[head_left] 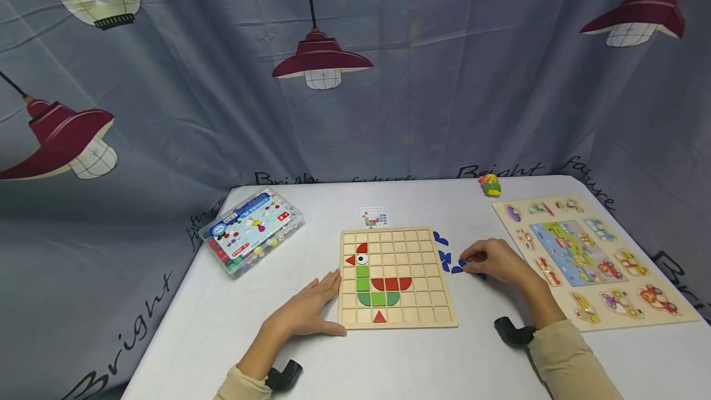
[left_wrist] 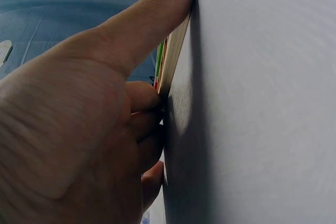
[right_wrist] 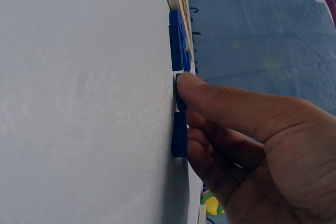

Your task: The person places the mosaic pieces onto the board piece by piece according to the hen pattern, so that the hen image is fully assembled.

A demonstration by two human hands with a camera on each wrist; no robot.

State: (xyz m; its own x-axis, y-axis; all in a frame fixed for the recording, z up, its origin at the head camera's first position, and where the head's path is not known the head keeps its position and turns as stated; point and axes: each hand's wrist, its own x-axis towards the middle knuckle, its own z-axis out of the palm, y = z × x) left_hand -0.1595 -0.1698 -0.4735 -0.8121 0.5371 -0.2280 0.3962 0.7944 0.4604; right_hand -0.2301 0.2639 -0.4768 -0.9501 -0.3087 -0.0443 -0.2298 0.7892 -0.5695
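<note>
A wooden grid board [head_left: 422, 307] lies mid-table, with red, green and white pieces forming a bird-like figure in its squares. My left hand [head_left: 308, 306] rests against the board's left edge, fingers extended and thumb at the near corner. Right of the board, my right hand [head_left: 493, 260] pinches a small blue piece [right_wrist: 181, 92] between thumb and fingers, low over the tabletop. Several other blue pieces [head_left: 444, 258] lie along the board's right edge. One more blue piece [right_wrist: 179, 135] is beside my right fingers. A small picture card [head_left: 373, 217] lies behind the board.
A clear plastic case [head_left: 252, 230] with colored contents sits at the back left. To the right lies a large wooden picture puzzle [head_left: 600, 320]. A small colorful toy figure [head_left: 490, 185] stands at the table's [head_left: 422, 369] back edge, before a grey-blue curtain [head_left: 389, 128].
</note>
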